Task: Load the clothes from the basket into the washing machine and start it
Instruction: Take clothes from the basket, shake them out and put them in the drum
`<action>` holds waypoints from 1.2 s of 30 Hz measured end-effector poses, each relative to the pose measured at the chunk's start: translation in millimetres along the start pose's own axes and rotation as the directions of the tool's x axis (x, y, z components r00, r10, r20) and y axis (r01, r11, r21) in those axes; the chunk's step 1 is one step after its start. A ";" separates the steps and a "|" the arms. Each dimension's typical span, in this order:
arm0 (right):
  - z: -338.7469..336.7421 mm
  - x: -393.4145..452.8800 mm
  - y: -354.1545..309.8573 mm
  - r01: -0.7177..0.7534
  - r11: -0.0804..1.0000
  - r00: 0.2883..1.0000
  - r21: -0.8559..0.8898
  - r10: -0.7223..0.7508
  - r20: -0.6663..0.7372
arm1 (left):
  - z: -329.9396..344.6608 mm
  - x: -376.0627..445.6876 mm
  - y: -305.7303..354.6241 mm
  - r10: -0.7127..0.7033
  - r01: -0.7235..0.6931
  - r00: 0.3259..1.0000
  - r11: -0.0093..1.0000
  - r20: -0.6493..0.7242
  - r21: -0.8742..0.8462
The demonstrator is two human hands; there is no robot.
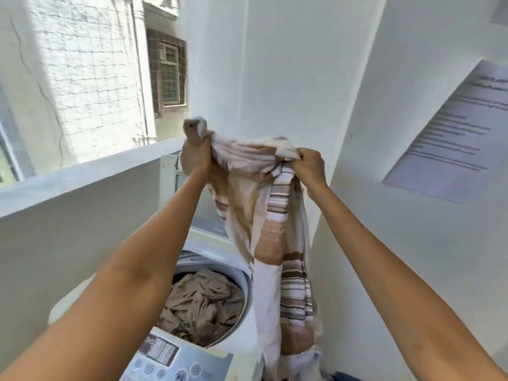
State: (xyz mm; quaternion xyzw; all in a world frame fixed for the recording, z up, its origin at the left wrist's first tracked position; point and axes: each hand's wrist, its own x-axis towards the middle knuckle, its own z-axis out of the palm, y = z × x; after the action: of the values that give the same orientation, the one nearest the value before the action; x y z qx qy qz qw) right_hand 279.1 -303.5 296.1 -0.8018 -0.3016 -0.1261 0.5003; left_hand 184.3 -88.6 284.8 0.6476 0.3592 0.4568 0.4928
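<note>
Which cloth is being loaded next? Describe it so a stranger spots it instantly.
Start at the open top-loading washing machine low in the middle. Above it, the left hand and right hand grip a long striped cloth. Unlike the plain brown laundry in the drum, it has brown-and-white bands.

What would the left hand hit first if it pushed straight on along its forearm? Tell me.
Probably the white wall behind it; the left hand grips the striped cloth, and depth is unclear.

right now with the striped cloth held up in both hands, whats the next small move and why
Probably lower it left into the drum. Both the left hand and right hand grip the striped cloth high, and it hangs along the right side of the washing machine, not over the opening. The lid is up and brown clothes leave room on top.
</note>
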 end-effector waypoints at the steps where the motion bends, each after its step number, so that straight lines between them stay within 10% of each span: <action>1: 11.9 -4.5 0.1 0.005 0.998 0.998 -0.056 -0.002 0.063 | -7.1 4.7 -26.3 -0.061 0.056 0.997 0.992 0.046 0.109; 8: 88.6 -30.4 26.7 0.009 0.961 0.941 -0.277 0.086 0.329 | -29.8 19.5 -203.6 -0.375 0.207 0.896 0.826 0.238 0.525; 13: 128.7 -49.4 43.1 -0.029 0.936 0.858 -0.351 0.203 0.472 | -34.2 8.0 -197.1 -0.480 0.081 0.786 0.704 0.389 0.706; 19: 170.3 -61.9 55.2 -0.192 0.934 0.784 -0.301 0.331 0.525 | -8.0 -6.7 -182.3 -0.307 0.015 0.230 0.950 0.923 0.312; 25: 143.1 -76.5 91.3 -0.253 0.948 0.781 -0.195 0.319 0.536 | 38.1 -17.1 -198.8 -0.032 -0.050 0.530 0.996 0.848 0.069; 33: 105.0 -186.9 227.2 -0.522 0.672 0.564 -0.525 0.734 0.379 | 70.4 -18.8 -155.8 0.105 0.015 0.564 0.990 0.819 -0.138; 36: 95.0 -200.7 193.2 -0.558 0.606 0.657 -0.567 0.740 0.144 | 72.1 -13.9 -158.7 0.122 0.040 0.592 0.983 0.796 -0.180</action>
State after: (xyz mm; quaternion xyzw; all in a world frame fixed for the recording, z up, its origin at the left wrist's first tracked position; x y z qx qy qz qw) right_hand 229.7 -353.1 10.3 -0.9606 -0.0295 0.1495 0.2326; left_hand 245.6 -83.0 121.0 0.7448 0.0408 0.1571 0.6472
